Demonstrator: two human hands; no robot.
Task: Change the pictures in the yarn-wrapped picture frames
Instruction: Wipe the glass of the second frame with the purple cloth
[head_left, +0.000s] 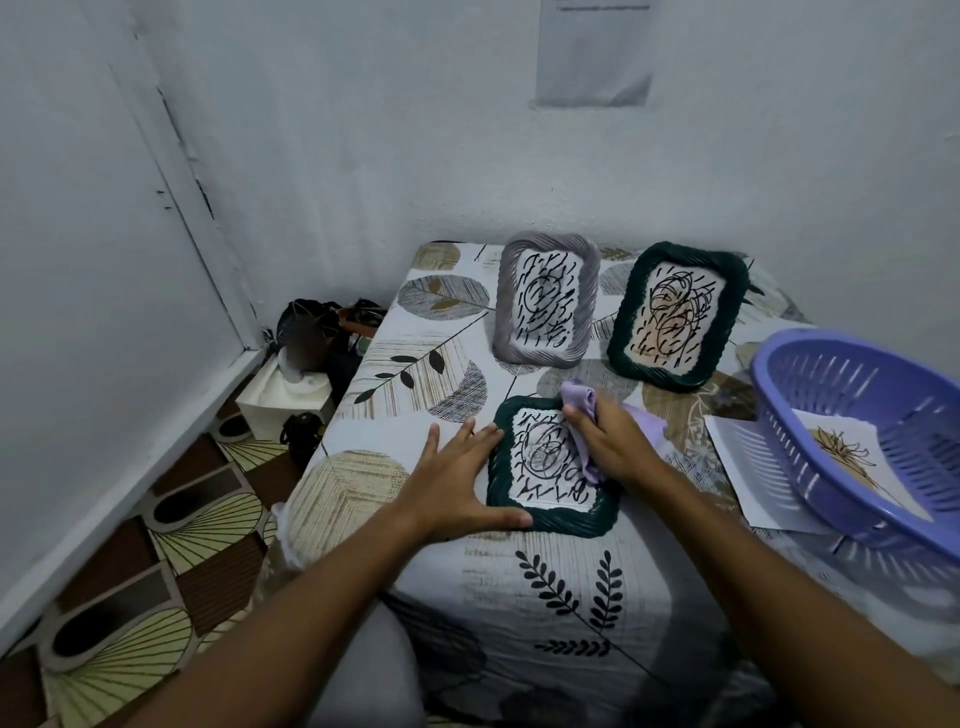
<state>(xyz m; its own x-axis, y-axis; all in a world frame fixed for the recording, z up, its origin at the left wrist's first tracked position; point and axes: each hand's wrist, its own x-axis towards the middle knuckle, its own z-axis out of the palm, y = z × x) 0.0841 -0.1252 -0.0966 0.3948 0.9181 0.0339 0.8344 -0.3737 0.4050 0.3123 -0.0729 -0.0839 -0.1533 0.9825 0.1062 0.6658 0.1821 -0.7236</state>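
Left hand (457, 467) lies flat on the worktop (415, 364), fingers straight against the near green frame's (550, 519) left edge. Right hand (613, 441) has its grip closed round a lilac cloth (579, 397) on that frame's picture. Grey frame (545, 301) and second green frame (675, 317) stand behind; purple basket (852, 441) far right

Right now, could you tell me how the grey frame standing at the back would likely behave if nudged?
The grey frame stands upright, leaning back, so a push near its top would probably tip it. It looks light, so it may slide on the tablecloth instead.
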